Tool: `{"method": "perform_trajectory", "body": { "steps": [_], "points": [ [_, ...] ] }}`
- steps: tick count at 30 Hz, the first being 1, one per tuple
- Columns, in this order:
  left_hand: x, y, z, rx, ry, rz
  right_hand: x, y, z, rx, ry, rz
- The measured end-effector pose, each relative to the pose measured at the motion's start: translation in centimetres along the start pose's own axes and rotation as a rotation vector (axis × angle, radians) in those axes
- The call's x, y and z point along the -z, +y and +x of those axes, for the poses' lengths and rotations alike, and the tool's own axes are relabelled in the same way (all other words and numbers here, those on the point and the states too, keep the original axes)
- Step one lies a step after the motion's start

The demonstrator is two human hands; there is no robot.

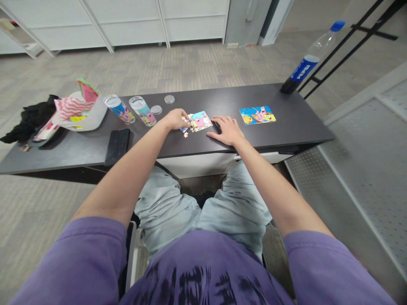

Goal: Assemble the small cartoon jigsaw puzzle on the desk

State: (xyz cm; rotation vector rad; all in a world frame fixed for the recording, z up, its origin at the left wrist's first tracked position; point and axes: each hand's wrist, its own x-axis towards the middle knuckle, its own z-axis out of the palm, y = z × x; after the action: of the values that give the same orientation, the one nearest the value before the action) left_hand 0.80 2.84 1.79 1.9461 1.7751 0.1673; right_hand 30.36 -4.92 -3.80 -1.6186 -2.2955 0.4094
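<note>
A partly assembled cartoon puzzle (201, 121) lies on the dark table, with loose pieces (185, 134) at its left edge. My left hand (177, 119) is over those pieces, fingertips pressed together; whatever they pinch is too small to make out. Flat on the table, my right hand (227, 130) has its fingers spread beside the puzzle's right edge and holds nothing. Farther right lies a complete blue cartoon picture (257, 115). Two clear cartoon-printed canisters (120, 110) (143, 112) stand left of my left hand, and two round silver lids (156, 110) (169, 99) lie near them.
On the table's left part are a black phone-like slab (117, 146), a white basket (95, 117) with striped cloth and packets, and a black cloth bundle (30, 118). A Pepsi bottle (303, 67) stands at the far right corner. White cabinets (133, 21) are beyond the table.
</note>
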Motion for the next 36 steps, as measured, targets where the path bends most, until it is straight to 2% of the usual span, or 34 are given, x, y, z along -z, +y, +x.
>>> {"method": "perform_trajectory", "body": {
  "steps": [6, 10, 16, 25, 36],
  "points": [
    [-0.2, 1.4, 0.3, -0.039, 0.078, -0.031, -0.1, 0.1, 0.3, 0.001, -0.012, -0.022],
    [-1.4, 2.4, -0.2, -0.056, 0.086, 0.007, -0.3, 0.2, 0.3, 0.008, -0.005, -0.025],
    [-3.1, 2.9, -0.7, 0.005, 0.061, 0.111, -0.4, 0.4, 0.3, 0.016, -0.001, -0.033],
    [-2.2, 4.4, 1.2, -0.018, -0.037, 0.138, -0.2, 0.1, 0.2, 0.014, -0.006, -0.027],
    [-1.8, 4.8, 2.2, -0.018, -0.133, 0.218, -0.4, 0.3, 0.3, 0.015, -0.015, -0.060]
  ]
}}
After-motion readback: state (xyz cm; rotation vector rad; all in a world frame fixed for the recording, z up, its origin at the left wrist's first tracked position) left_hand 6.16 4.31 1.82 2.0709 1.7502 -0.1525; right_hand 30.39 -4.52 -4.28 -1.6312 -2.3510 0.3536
